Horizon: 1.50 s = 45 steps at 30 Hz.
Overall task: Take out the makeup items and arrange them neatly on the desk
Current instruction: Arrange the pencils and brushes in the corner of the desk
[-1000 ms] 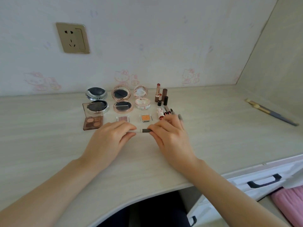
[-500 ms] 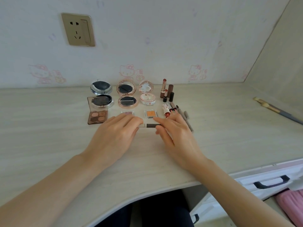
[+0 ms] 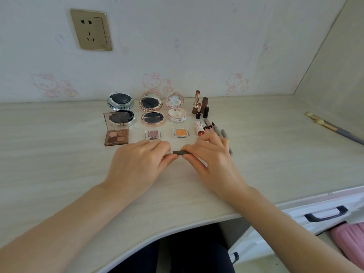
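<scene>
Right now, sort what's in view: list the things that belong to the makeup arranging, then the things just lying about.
Job:
dark stick, pinched by left hand and right hand
compacts
eyeshadow palette
lipsticks
pencils
desk

Lying about:
brush
wall socket
drawer handle

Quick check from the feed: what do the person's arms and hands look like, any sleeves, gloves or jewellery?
Both forearms are bare up to the frame edge, no sleeves showing. The left hand and right hand wear no gloves, and no rings, watch or bracelets are visible.
</scene>
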Motion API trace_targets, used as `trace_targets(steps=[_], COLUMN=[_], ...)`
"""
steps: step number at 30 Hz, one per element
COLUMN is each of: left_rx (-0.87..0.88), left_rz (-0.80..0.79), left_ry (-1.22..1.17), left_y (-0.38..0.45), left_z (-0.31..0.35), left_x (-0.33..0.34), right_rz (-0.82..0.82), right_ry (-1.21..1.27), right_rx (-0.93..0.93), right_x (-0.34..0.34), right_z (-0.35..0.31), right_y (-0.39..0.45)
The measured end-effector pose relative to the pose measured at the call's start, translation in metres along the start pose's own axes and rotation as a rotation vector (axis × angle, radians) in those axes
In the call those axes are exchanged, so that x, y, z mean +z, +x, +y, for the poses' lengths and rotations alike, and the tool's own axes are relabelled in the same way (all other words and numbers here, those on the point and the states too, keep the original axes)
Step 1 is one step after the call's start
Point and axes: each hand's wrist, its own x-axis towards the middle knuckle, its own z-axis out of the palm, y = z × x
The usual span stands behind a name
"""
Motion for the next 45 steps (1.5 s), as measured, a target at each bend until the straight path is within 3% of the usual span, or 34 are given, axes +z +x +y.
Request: trace_targets(steps=[24,32,40,45], left_rx=[-0.173,-0.106,-0.2,-0.23], left_rz=[-0.109,-0.123,-0.093,-0.047], left_ry=[-0.04,-0.043,-0.17,-0.302], left_y=[-0.002,0.0,0.001,0.006], left_z=[-0.004,-0.001,-0.002,0.001], left_x=[-0.001,-0.008,-0.004,0.002], right_rz=[0.15,0.184,0.19,0.198], right_ry=[-0.088,-0.014,0.14,0.159], right_rx=[-0.189,-0.038,0.258,0.318], right_x=[0.003,0.003,-0.002,-0.01], right_z=[0.003,0.009,0.015,0.014], right_y=[0.0,0.001,0.0,0.004])
